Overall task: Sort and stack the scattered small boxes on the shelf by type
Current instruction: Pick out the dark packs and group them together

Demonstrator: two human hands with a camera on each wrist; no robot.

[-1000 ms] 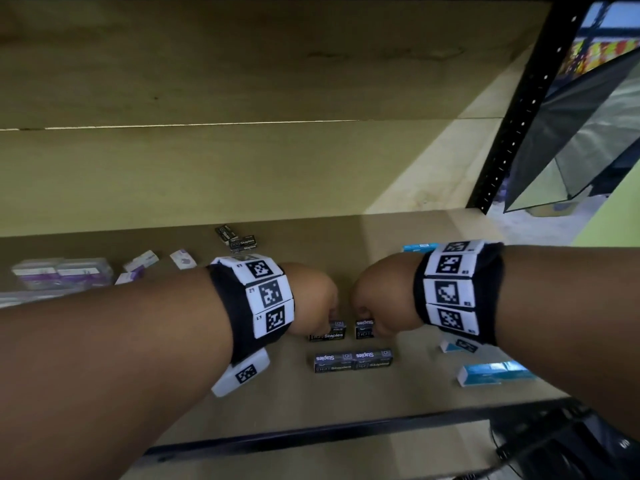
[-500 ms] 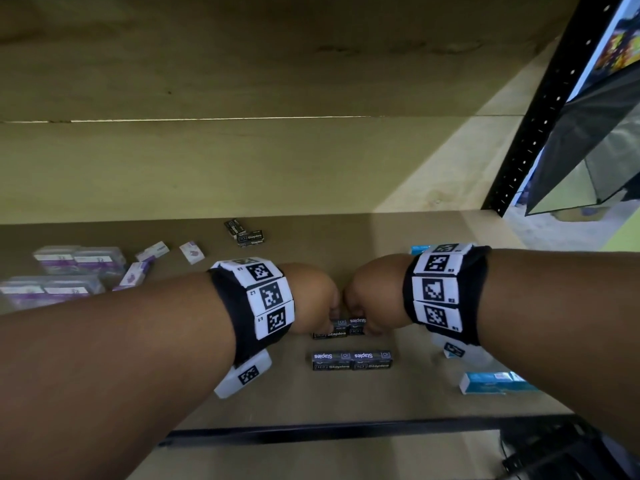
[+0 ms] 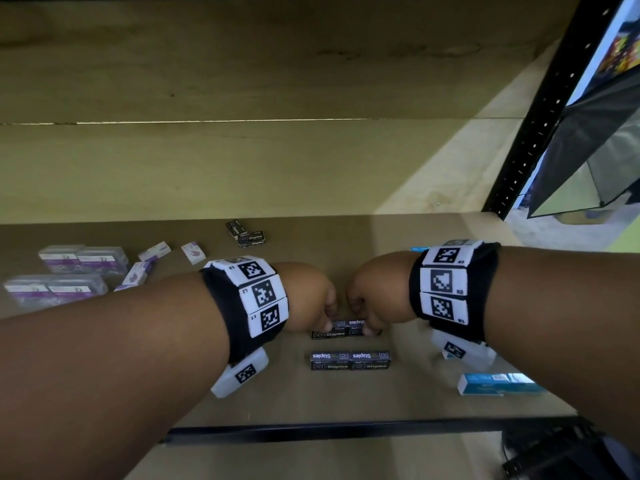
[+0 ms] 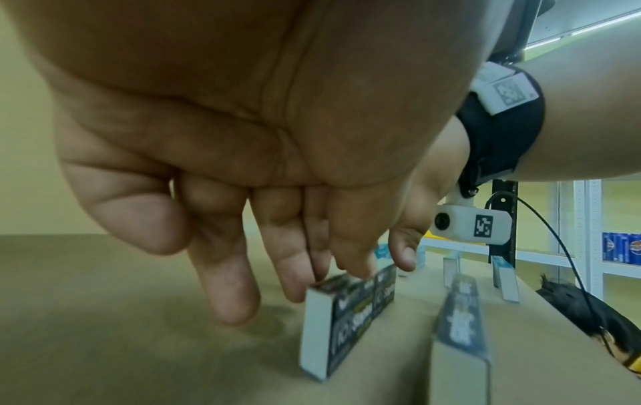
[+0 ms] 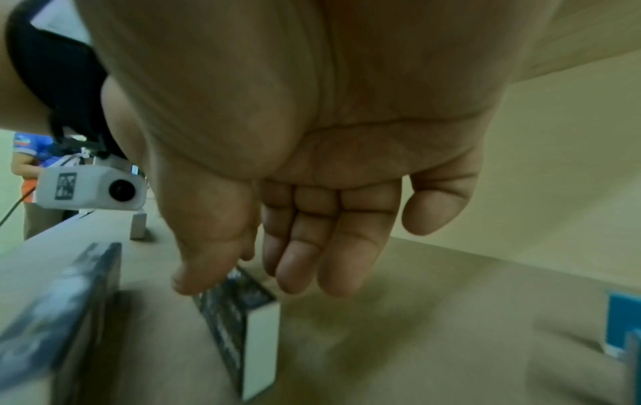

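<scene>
Two black staples boxes [image 3: 341, 330] lie end to end mid-shelf, touching. My left hand [image 3: 327, 323] pinches the left box [image 4: 346, 309], thumb on its near top edge, fingers [image 4: 225, 290] down behind it. My right hand [image 3: 367, 328] pinches the right box [image 5: 239, 312] the same way, thumb [image 5: 194, 274] in front and fingers behind. A second pair of black staples boxes [image 3: 351, 361] sits just nearer the front edge. Two more black boxes [image 3: 248, 234] lie at the back. The held boxes' far sides are hidden by my knuckles.
Clear-lidded purple boxes [image 3: 69, 271] and small white-purple boxes [image 3: 152, 252] lie at the left. Blue boxes [image 3: 495, 384] lie at the right, one partly under my right wrist. The shelf's black front rail [image 3: 346, 433] runs below, and a black upright post [image 3: 540, 109] stands at the right.
The two black boxes under my hands stood apart a second ago; my hands have moved toward each other and the boxes now touch end to end.
</scene>
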